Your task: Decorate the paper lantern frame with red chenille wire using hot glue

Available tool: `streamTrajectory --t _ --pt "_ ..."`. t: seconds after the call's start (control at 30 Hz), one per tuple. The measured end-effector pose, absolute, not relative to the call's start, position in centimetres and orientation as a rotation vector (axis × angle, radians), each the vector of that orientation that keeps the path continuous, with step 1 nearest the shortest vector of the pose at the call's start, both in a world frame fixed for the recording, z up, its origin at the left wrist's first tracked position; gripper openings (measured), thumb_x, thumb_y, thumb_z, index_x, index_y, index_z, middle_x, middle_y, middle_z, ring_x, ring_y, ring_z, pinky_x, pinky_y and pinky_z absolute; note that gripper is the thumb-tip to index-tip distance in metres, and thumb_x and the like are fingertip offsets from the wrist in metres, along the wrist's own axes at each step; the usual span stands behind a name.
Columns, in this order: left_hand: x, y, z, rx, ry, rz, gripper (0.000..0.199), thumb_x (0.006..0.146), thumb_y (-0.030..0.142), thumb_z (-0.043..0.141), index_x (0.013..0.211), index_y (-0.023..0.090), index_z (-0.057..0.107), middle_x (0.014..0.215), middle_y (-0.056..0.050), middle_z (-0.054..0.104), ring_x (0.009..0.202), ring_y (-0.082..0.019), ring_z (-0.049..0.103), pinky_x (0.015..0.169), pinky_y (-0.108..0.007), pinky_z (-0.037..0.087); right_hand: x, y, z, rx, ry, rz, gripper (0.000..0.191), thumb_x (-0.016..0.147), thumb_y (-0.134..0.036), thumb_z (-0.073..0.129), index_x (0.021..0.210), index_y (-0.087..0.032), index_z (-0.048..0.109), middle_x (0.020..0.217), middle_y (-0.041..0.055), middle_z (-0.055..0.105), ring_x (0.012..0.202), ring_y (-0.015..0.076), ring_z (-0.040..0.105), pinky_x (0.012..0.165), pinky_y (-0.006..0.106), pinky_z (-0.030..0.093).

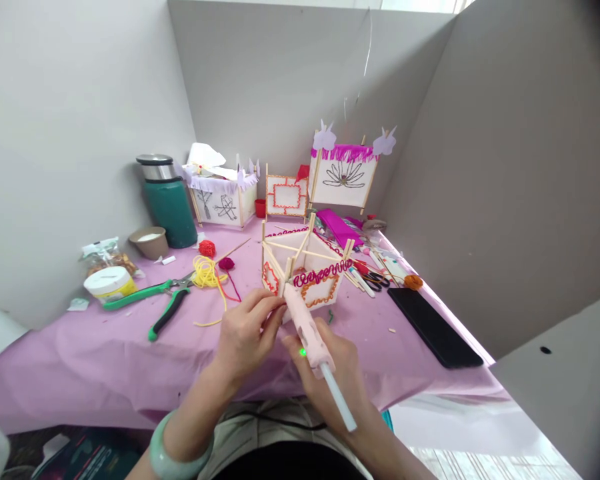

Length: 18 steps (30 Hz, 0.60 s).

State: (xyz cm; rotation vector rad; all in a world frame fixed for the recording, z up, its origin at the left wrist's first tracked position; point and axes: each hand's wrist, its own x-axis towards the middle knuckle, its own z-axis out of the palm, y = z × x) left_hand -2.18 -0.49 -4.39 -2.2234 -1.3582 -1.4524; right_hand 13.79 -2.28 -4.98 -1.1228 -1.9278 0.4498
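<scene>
My right hand (337,370) grips a pink glue gun (307,327) with a pale glue stick (339,398) poking out of its back end and a small green light glowing on its side. The gun's nozzle meets the near corner of a paper lantern (305,257) framed in wooden sticks. Magenta yarn (325,272) runs in loops along its top edge, and orange yarn (320,292) outlines a shape on one panel. Beside the nozzle, the fingers of my left hand (247,330) are pinched together at that corner; what lies between them is hidden.
Pliers (173,303) and yellow yarn (207,273) lie to the left, before a green thermos (170,207) and a cup (150,242). A black phone (433,327) and scissors (377,280) are on the right. Decorated lanterns (225,200) stand behind, and grey partitions (290,80) enclose the table.
</scene>
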Motion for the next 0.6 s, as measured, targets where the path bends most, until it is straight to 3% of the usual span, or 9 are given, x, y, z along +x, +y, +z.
streamTrajectory --t 0.23,0.4,0.53,0.6 --pt "-2.1 -0.6 -4.3 -2.229 -1.358 -1.448 0.012 0.089 0.014 0.052 0.091 0.015 0.064 0.091 -0.007 0.065 0.08 -0.014 0.062 0.068 -0.024 0.051 13.8 -2.7 -4.7 -1.134 -1.926 0.444 0.008 0.085 -0.027 0.057 0.09 -0.022 0.053 0.073 0.0007 0.065 0.061 0.0177 0.062 0.055 0.024 0.04" --pt "-2.1 -0.6 -4.5 -2.231 -1.395 -1.487 0.013 0.089 0.013 0.051 0.091 0.015 0.063 0.099 -0.009 0.063 0.085 -0.015 0.063 0.07 -0.025 0.051 13.9 -3.4 -4.4 -1.13 -1.928 0.608 0.023 0.078 -0.024 0.059 0.099 -0.021 0.051 0.077 0.0015 0.066 0.065 0.0207 0.064 0.057 0.027 0.043" --pt "-2.2 -0.7 -4.8 -2.237 -1.415 -1.478 0.013 0.087 0.012 0.051 0.092 0.016 0.062 0.102 -0.009 0.063 0.084 -0.015 0.063 0.069 -0.025 0.051 14.1 -4.1 -4.6 -1.029 -1.93 0.696 0.044 0.076 -0.025 0.058 0.118 -0.019 0.045 0.097 0.0071 0.067 0.08 0.0232 0.066 0.064 0.029 0.049" --pt "-2.3 -0.8 -4.9 -2.227 -1.411 -1.457 0.013 0.084 0.011 0.052 0.093 0.016 0.061 0.102 -0.009 0.063 0.082 -0.015 0.064 0.067 -0.025 0.051 14.2 -4.5 -4.8 -0.966 -1.96 0.689 0.046 0.078 -0.028 0.057 0.121 -0.018 0.043 0.104 0.0101 0.066 0.085 0.024 0.066 0.067 0.031 0.051"
